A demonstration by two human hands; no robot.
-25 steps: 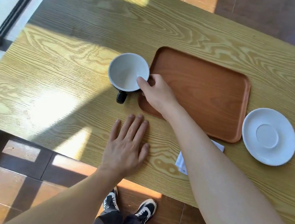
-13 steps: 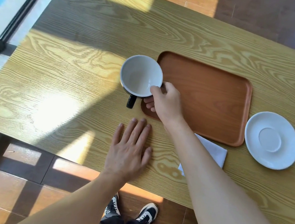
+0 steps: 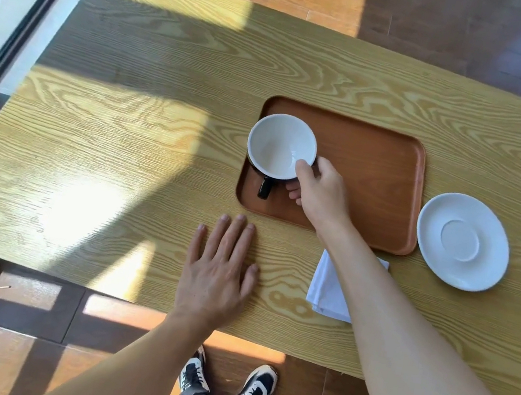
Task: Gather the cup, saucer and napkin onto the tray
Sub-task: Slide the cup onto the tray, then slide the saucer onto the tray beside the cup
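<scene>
The wooden table (image 3: 167, 83) carries everything. The brown tray (image 3: 379, 169) sits ahead of me, its left end under the cup (image 3: 280, 145), which my right hand (image 3: 322, 196) pinches by the rim, thumb inside, probably to set it down cleanly. The saucer (image 3: 462, 240) lies just right of the tray, off it. My left hand (image 3: 217, 276) rests flat and spread, empty, likely steadying me. The napkin (image 3: 327, 285) peeks out beneath my right forearm.
</scene>
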